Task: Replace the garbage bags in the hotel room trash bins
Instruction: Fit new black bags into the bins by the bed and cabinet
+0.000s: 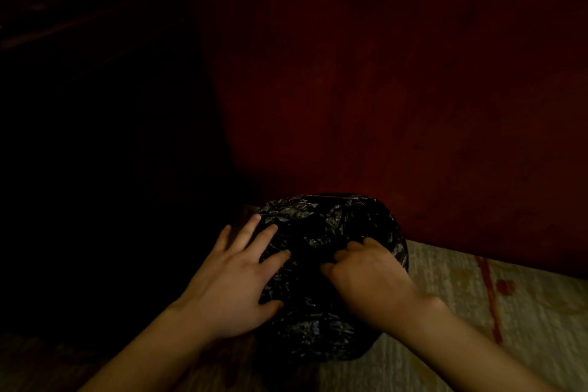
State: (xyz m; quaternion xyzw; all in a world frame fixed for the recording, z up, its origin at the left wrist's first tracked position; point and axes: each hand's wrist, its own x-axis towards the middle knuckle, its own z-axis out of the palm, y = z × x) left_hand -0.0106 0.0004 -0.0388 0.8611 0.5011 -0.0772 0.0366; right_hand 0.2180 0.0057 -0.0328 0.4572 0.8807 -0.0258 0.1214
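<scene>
A crinkled black garbage bag [324, 226] covers the top of a small round trash bin on the floor, low in the middle of the view; the bin itself is hidden under the plastic. My left hand [235, 280] lies flat with spread fingers on the bag's left side. My right hand [366, 270] is on the bag's right side with its fingers curled into the plastic, gripping a fold of it.
A dark red wall [397, 89] rises directly behind the bin. Very dark furniture or shadow [95, 137] fills the left. A pale patterned carpet with red marks [496, 299] spreads to the right and front.
</scene>
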